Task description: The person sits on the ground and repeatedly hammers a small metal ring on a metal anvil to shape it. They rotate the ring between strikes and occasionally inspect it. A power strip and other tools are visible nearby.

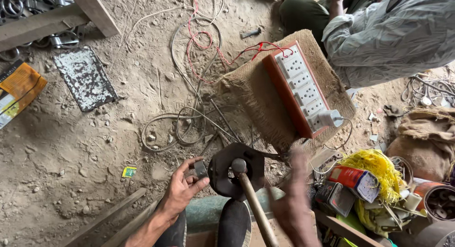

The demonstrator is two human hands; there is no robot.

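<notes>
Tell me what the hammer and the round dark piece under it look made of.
Hammer: dull grey head, likely steel; pale brown handle with a wood look, held by the blurred right hand. Round dark piece: matte black, rust-tinged, probably iron or steel. The left hand holds a small grey block, seemingly metal.

This is looking like a rough, floor-level repair workshop: work is going on directly on a bare dirt floor (80,147) strewn with pebbles. Grey and red wires (199,52) are trailing loose across the ground, a multi-socket extension board (298,88) is sitting on a piece of burlap (258,105), and a heap of tools, a meter and yellow cord (374,169) is piling up at the right. Metal scraps (28,5) are lying beside wooden beams (57,17)
</notes>
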